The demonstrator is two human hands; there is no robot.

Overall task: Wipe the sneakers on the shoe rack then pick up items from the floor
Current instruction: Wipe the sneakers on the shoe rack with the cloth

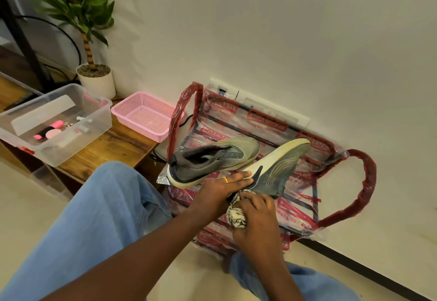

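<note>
Two grey-green sneakers lie on the shoe rack (361, 182), which is wrapped in clear plastic with red print. One sneaker (212, 158) rests on its side at the left of the rack. The other sneaker (279, 170) is tilted up on edge, its pale sole facing left. My left hand (222, 188) holds this tilted sneaker at the heel, fingers along the sole. My right hand (256, 220) grips a crumpled patterned cloth (236, 213) pressed against the sneaker's heel and side.
A low wooden bench (113, 149) at the left carries a clear plastic bin (54, 121) with small pink items and a pink mesh basket (146, 116). A potted plant (94, 76) stands behind. My knees in blue jeans frame the rack. The wall is close behind it.
</note>
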